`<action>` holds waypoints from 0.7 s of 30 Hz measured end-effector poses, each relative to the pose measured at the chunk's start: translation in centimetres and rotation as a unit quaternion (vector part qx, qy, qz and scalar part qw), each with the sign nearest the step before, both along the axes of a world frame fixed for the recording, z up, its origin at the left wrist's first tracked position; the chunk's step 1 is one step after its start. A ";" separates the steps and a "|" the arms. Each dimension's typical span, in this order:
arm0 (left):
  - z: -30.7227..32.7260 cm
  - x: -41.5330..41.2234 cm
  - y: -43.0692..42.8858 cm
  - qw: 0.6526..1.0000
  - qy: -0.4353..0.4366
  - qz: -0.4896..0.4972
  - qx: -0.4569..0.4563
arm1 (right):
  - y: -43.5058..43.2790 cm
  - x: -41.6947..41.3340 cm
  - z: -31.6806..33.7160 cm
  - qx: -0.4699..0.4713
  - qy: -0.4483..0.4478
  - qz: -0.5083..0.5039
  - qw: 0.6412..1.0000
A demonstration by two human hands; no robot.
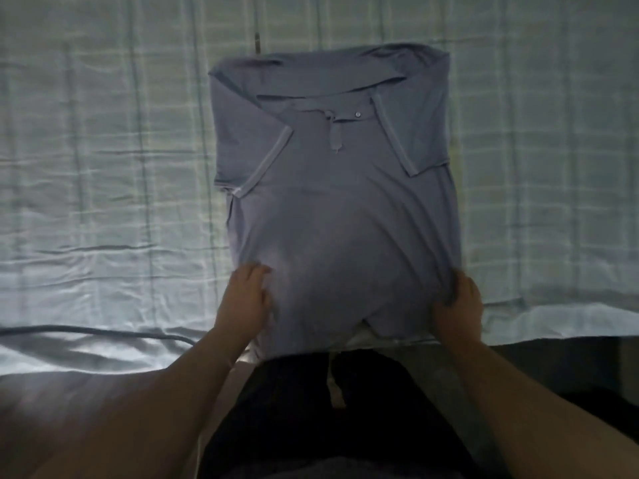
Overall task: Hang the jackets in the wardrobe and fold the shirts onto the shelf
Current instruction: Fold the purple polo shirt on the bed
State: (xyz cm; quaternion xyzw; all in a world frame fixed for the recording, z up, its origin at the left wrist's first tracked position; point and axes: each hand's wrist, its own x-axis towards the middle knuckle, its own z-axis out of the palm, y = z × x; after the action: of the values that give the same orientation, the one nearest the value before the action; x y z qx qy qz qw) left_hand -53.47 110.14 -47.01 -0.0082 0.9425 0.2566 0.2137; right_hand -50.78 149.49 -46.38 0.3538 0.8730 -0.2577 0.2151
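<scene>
A grey-blue polo shirt (335, 202) lies flat on the bed, collar at the far end, both short sleeves folded inward over the chest. Its hem reaches the near edge of the bed. My left hand (247, 299) holds the shirt's lower left side, fingers curled onto the fabric. My right hand (458, 305) grips the lower right side, where the cloth bunches under the fingers.
The bed is covered by a pale checked sheet (103, 167), wrinkled, spreading wide on both sides of the shirt. The bed's near edge (86, 344) runs across the frame just below my hands. A dark garment on my body (311, 426) fills the bottom centre.
</scene>
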 end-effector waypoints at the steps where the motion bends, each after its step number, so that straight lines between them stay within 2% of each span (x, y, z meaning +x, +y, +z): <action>1: -0.2 1.7 -0.7 0.999 -0.013 0.050 -0.011 | 0.6 1.3 -0.2 0.003 -0.023 0.000 1.000; 3: -0.8 4.8 -1.2 0.980 -0.084 0.180 -0.017 | 1.5 2.7 -0.2 0.012 -0.041 0.007 0.999; 5: -0.7 6.9 -0.7 0.932 -0.171 0.317 0.024 | 1.9 2.5 0.4 0.021 -0.048 0.018 0.998; 7: -0.5 8.3 0.5 0.886 -0.226 0.398 0.076 | 2.4 2.0 0.6 -0.011 -0.066 -0.009 0.998; 10: 0.1 9.0 1.7 0.870 -0.280 0.398 0.085 | 3.3 1.5 0.8 -0.101 -0.113 -0.072 0.986; 13: 0.2 9.8 1.6 0.849 -0.277 0.426 0.141 | 4.7 1.8 0.5 -0.148 -0.156 -0.030 0.976; 15: 0.1 10.7 0.6 0.831 -0.268 0.448 0.192 | 5.4 2.5 0.7 -0.168 -0.120 -0.055 0.977; 18: -0.2 12.3 -1.5 0.834 -0.247 0.446 0.209 | 6.4 3.5 1.1 -0.187 -0.033 -0.128 0.973; 21: 1.5 13.1 -2.2 0.800 -0.233 0.493 0.250 | 7.2 4.6 2.0 -0.181 0.006 -0.143 0.973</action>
State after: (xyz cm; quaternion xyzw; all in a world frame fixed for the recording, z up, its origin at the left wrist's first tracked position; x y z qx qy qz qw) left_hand -40.36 107.90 -45.52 -0.4775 0.6359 0.5448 0.2660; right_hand -46.20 156.71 -44.36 0.4291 0.7533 -0.4416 0.2311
